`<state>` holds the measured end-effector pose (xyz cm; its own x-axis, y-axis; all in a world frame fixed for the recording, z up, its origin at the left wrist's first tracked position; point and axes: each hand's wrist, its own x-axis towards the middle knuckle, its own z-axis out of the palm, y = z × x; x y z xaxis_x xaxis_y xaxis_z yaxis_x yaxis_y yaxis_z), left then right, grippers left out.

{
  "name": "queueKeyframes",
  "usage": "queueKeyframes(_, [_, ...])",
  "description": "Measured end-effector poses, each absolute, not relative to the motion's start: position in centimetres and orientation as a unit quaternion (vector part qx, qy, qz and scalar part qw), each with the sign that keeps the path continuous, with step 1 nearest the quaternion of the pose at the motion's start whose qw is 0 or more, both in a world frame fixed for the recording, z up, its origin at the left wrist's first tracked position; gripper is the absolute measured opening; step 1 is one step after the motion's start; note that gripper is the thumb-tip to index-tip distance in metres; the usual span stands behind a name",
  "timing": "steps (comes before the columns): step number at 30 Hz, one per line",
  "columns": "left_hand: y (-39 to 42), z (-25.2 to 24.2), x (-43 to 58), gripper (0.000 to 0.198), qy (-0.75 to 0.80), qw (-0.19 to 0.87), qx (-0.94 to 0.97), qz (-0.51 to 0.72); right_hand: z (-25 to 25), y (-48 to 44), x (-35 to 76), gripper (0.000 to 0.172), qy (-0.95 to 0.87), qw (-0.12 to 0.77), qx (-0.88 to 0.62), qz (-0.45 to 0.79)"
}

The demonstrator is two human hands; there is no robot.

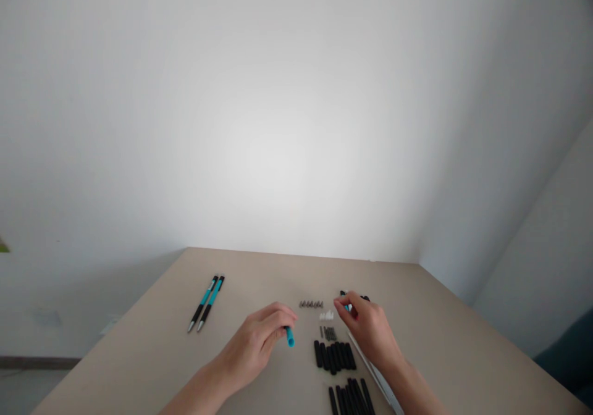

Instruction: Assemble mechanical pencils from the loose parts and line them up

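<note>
My left hand (262, 336) is closed around a turquoise pen barrel (290, 337), whose open end points down toward me. My right hand (368, 322) is in a pinch above the table, just right of some small white pieces (327, 315); anything between its fingertips is too small to make out. Beyond the white pieces is a short row of metal pen tips (311, 304). Nearer me lie thin metal springs (330, 333), then a row of short black grips (334, 357). Black and turquoise pen parts (343, 293) are partly hidden behind my right hand.
Two turquoise and black pens (206, 304) lie side by side at the left of the beige table (259, 276). More black tubes (351, 398) lie at the near edge of view. A long white strip (380, 378) runs under my right forearm. A wall borders the table's far edge.
</note>
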<state>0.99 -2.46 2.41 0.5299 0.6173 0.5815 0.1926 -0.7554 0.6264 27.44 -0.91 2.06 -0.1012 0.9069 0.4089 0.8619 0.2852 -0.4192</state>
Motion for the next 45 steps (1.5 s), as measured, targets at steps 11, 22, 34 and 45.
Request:
queueKeyframes(11, [-2.4, 2.1, 1.3, 0.018, 0.290, 0.266, 0.833, 0.388, 2.7, -2.6, 24.2, 0.021, -0.812, 0.414, -0.408, 0.044])
queueKeyframes(22, [-2.2, 2.0, 1.3, 0.021, 0.344, 0.263, 0.837, 0.334, 2.9, -3.0, 24.4, 0.019, -0.820, 0.413, -0.387, 0.080])
queueKeyframes(34, [-2.5, 2.4, 1.4, 0.022, 0.359, 0.254, 0.845, 0.304, 2.8, -2.9, 24.2, 0.016, -0.839, 0.381, -0.380, 0.078])
queueKeyframes(45, [-2.9, 2.4, 1.8, 0.017, 0.385, 0.269, 0.835, 0.285, 2.9, -3.0, 23.9, 0.013, -0.838, 0.398, -0.365, 0.080])
